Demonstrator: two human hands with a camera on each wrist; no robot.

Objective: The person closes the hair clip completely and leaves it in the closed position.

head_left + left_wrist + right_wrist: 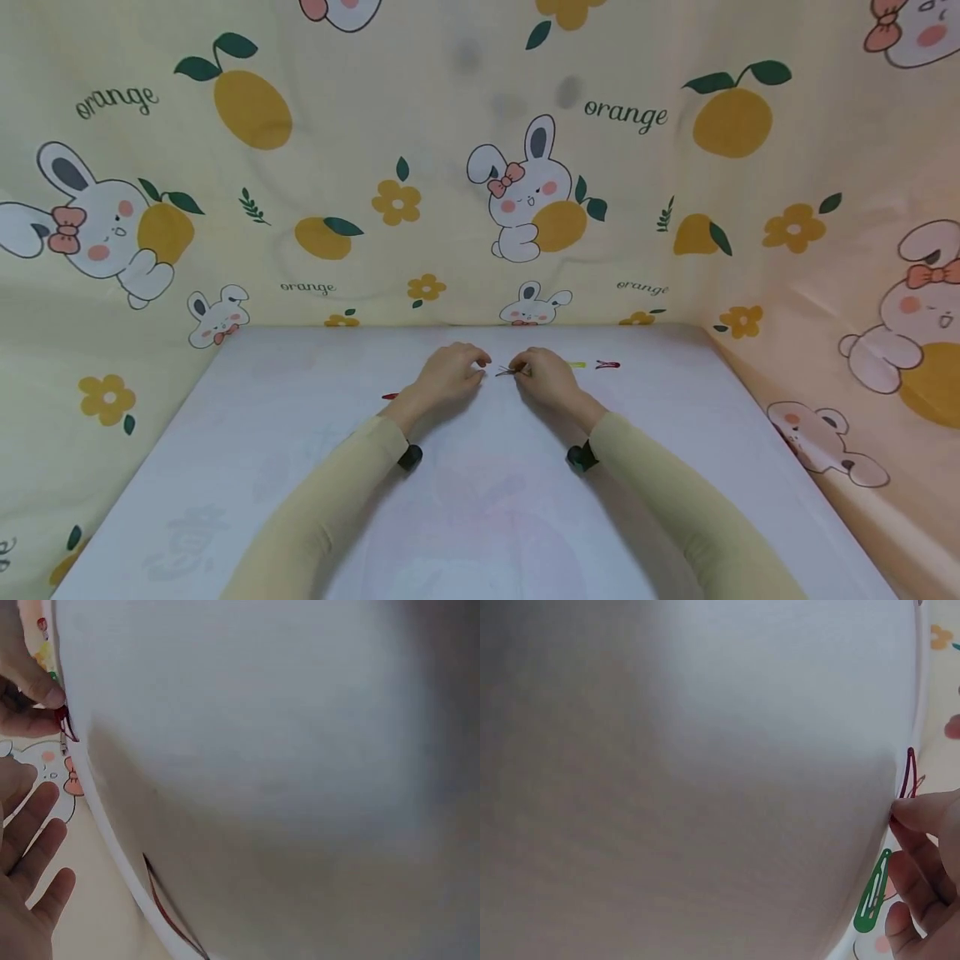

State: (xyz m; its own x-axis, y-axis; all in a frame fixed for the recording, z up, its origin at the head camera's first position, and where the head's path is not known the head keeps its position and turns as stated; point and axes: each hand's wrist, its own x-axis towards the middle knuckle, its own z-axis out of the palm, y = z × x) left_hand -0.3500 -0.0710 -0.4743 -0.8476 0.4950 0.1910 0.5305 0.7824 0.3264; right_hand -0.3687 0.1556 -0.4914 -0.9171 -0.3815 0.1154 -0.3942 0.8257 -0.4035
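Note:
Between thumb and finger, my right hand (546,377) pinches a dark red snap hair clip (506,372) near the far side of the table. The clip (909,769) stands spread apart at its pointed end, which faces left. My left hand (453,372) is just left of it, apart from the clip, and its fingers (46,844) are spread and hold nothing. A green hair clip (871,892) lies close by my right hand's lower fingers. Beside my left wrist, another red hair clip (389,396) lies on the table, partly covered by the arm in the head view.
To the right of my right hand lie a yellow hair clip (576,365), partly hidden, and another red hair clip (607,364). A white cover lies over the table (480,517). Behind it hangs a printed curtain (450,108) with rabbits and oranges.

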